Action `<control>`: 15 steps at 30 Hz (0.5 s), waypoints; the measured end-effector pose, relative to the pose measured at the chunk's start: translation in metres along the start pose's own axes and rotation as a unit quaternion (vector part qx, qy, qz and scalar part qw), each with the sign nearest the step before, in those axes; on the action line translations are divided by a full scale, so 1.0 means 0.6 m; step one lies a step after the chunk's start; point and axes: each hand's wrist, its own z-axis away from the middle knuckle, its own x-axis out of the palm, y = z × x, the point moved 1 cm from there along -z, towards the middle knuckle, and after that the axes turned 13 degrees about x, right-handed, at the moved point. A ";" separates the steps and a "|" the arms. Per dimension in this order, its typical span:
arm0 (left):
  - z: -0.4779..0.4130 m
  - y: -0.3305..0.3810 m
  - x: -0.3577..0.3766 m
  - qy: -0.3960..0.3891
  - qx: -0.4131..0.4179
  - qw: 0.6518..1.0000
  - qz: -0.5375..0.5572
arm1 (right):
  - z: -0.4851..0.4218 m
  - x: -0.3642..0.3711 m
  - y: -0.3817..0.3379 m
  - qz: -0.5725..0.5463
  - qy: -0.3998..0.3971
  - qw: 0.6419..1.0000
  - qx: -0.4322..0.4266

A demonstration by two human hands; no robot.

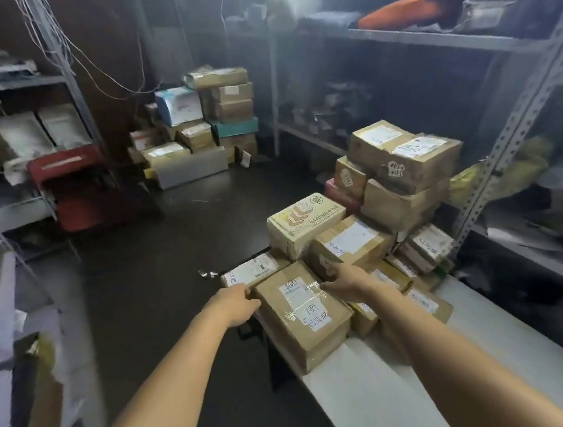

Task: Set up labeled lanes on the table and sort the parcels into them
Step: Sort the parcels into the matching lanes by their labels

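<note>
The left grip (242, 298) clasps the taped box (304, 318) at its 10 o'clock corner on the worktop (359, 395), while the right grip (345, 283) touches its 2 o'clock corner, clenched or not I cannot tell.

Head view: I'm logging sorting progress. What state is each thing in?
left hand, gripping the taped parcel's far left corner.
right hand, fingers extended, touching its far right corner.
taped parcel, sealed, label side up.
parcel pile, stacked, unsorted.
table, near end bare, no lane labels visible.
</note>
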 end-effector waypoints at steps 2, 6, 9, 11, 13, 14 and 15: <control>-0.041 -0.021 0.022 0.013 -0.001 0.999 0.049 | -0.037 0.029 -0.009 0.009 -0.004 1.000 0.018; -0.100 -0.047 0.091 0.063 -0.030 0.986 0.150 | -0.096 0.077 -0.009 -0.001 -0.015 0.999 0.036; -0.137 -0.057 0.144 0.066 -0.064 0.969 0.231 | -0.147 0.108 -0.001 -0.014 -0.018 0.999 0.049; -0.159 -0.059 0.170 0.077 -0.100 0.951 0.284 | -0.179 0.120 0.004 -0.021 -0.020 0.998 0.051; -0.180 -0.056 0.192 0.081 -0.137 0.927 0.340 | -0.213 0.129 0.006 -0.032 -0.026 0.998 0.050; -0.187 -0.052 0.202 0.076 -0.154 0.916 0.362 | -0.225 0.133 0.005 -0.042 -0.032 0.997 0.052; -0.191 -0.047 0.209 0.068 -0.168 0.907 0.380 | -0.235 0.137 0.004 -0.055 -0.037 0.996 0.053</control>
